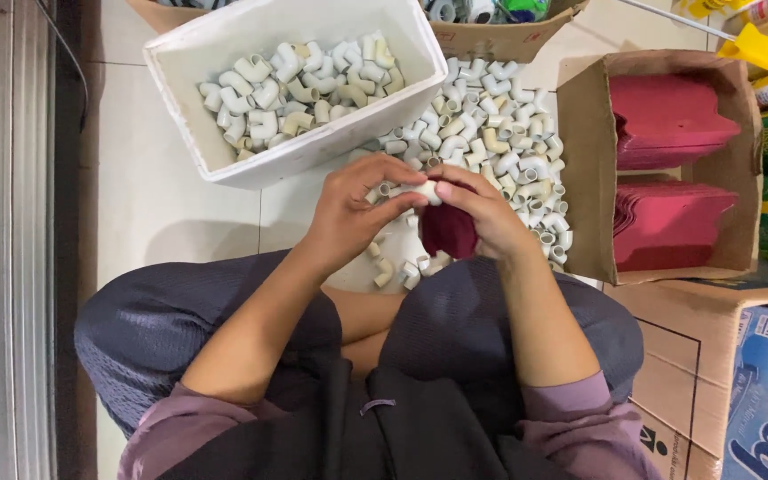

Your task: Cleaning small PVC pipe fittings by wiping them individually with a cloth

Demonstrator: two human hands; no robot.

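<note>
At the frame's centre my left hand [348, 209] pinches a white elbow fitting [426, 190] while my right hand [482, 213] grips a dark red pouch [446, 233]; I judge bagging underway, needing the mouth held wide.

Pale floor tiles [180, 187] with thin grout lines, evenly lit, run to a metal door track [20, 249] along the left edge, while cardboard boxes [695, 356] crowd the right side.
</note>
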